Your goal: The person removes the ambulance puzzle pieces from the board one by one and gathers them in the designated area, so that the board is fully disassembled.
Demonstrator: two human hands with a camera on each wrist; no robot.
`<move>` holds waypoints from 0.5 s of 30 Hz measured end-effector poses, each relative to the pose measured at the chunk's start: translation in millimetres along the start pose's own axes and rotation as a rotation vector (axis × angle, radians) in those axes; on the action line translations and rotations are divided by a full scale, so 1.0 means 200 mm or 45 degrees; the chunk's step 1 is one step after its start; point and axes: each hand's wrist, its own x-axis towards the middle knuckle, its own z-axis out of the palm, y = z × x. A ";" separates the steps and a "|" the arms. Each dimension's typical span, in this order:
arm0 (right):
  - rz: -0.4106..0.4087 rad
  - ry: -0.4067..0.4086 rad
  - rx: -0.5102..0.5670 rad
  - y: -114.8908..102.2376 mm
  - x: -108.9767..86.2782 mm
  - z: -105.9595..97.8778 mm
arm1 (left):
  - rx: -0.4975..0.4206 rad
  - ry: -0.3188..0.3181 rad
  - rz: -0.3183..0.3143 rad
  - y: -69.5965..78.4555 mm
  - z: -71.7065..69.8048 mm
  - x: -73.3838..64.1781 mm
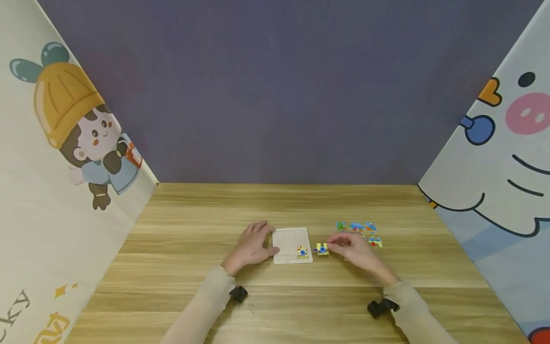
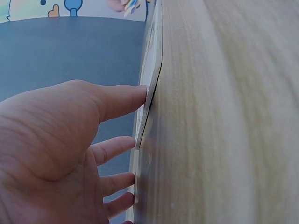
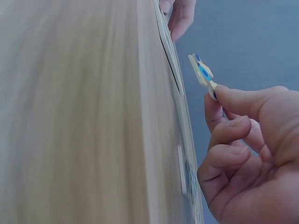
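A pale puzzle tray point(image 1: 289, 242) lies flat on the table, one yellow and blue puzzle piece point(image 1: 302, 252) in its lower right corner. My left hand point(image 1: 253, 246) touches the tray's left side, thumb on the near part of the rim and straight fingers at the far corner. Just right of the tray, my right hand point(image 1: 354, 249) pinches another yellow and blue jigsaw piece point(image 1: 322, 249) between thumb and index finger. In the right wrist view this held piece point(image 3: 203, 73) is raised off the table, and the other fingers curl toward the palm.
Several loose puzzle pieces point(image 1: 356, 226) lie beyond and to the right of my right hand, partly hidden by it. A dark panel point(image 1: 283, 95) stands behind the wooden table point(image 1: 206, 205), and printed panels point(image 1: 502, 200) flank it.
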 end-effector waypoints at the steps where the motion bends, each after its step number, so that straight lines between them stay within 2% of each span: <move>1: 0.007 0.006 0.006 0.00 -0.01 -0.01 | 0.001 0.000 -0.001 0.00 0.00 0.00; 6: 0.025 0.040 0.025 0.04 -0.04 -0.07 | 0.007 -0.003 -0.001 0.00 0.00 0.00; 15: 0.061 0.154 -0.038 0.09 -0.08 -0.16 | 0.004 -0.008 -0.006 0.00 -0.01 -0.01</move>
